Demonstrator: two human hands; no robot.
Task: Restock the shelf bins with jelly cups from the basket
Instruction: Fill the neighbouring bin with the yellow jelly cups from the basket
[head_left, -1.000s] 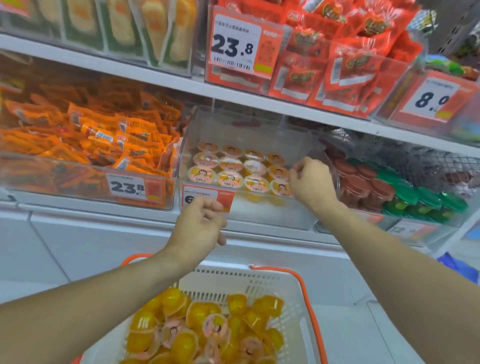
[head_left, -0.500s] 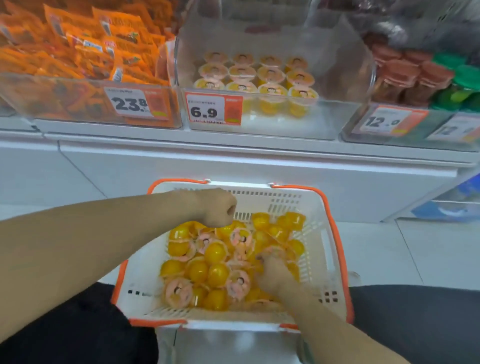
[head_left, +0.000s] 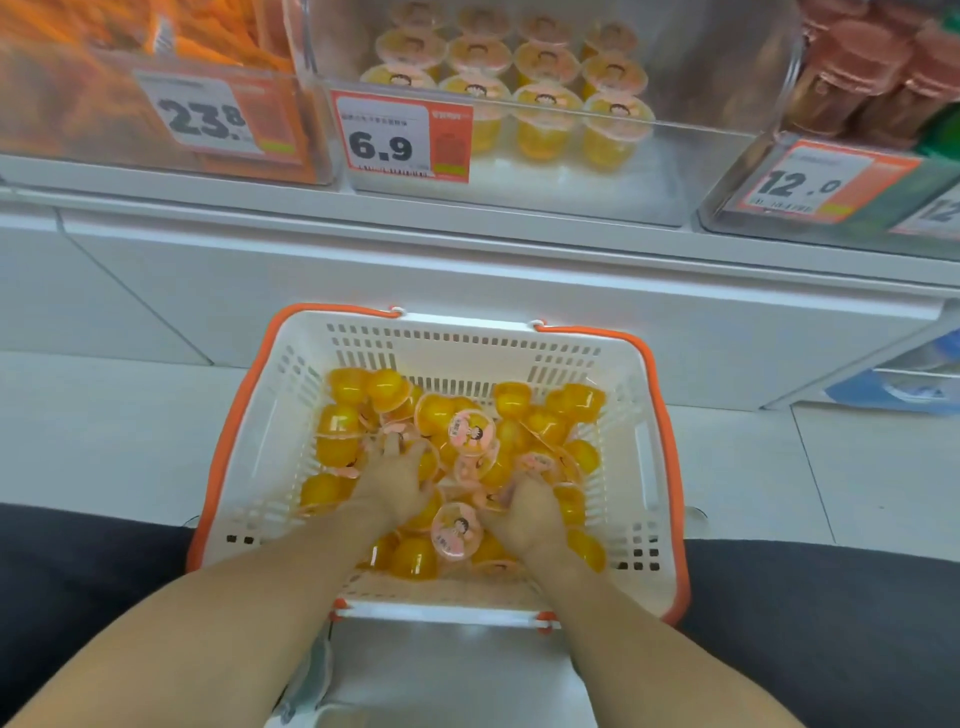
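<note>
Both my left hand (head_left: 395, 480) and right hand (head_left: 527, 512) dig into the yellow plastic jelly cups (head_left: 470, 431) heaped in the white slotted basket (head_left: 457, 345). Fingers are buried, so I cannot tell their grip. The clear shelf bin (head_left: 727, 78) has room in front.

1. Two bare forearms, no sleeves visible up to the lower frame edge.
2. Left hand (head_left: 397, 480) and right hand (head_left: 527, 512) bare: no gloves, rings, watch or bands seen at the wrists.
3. Dark, near-black clothing over the legs, matte fabric without visible pattern, showing on either side of the basket (head_left: 647, 467), left and right of its near corners.
4. Fingertips blurred; nails not discernible.
</note>
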